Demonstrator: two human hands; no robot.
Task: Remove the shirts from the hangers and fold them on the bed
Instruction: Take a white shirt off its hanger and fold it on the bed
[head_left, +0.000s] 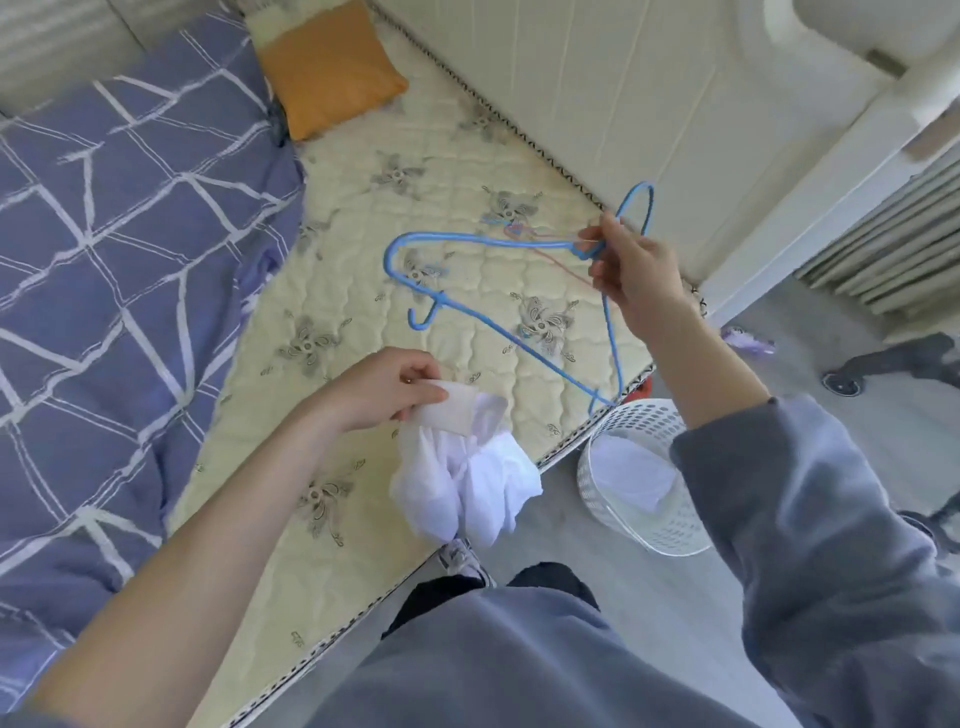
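The left hand (382, 384) pinches a bunched white shirt (462, 478) over the bed's (363, 218) near edge. The right hand (636, 275) grips a bare blue hanger (498, 325) above the bed's near corner, over a basket (644, 467).

A person standing at the edge of a bare quilted mattress (363, 218) holds an empty blue hanger (498, 291) aloft in the right hand (636, 275). The left hand (384, 387) grips a bunched white shirt (467, 478) by its collar, above a white laundry basket (649, 525) on the floor.
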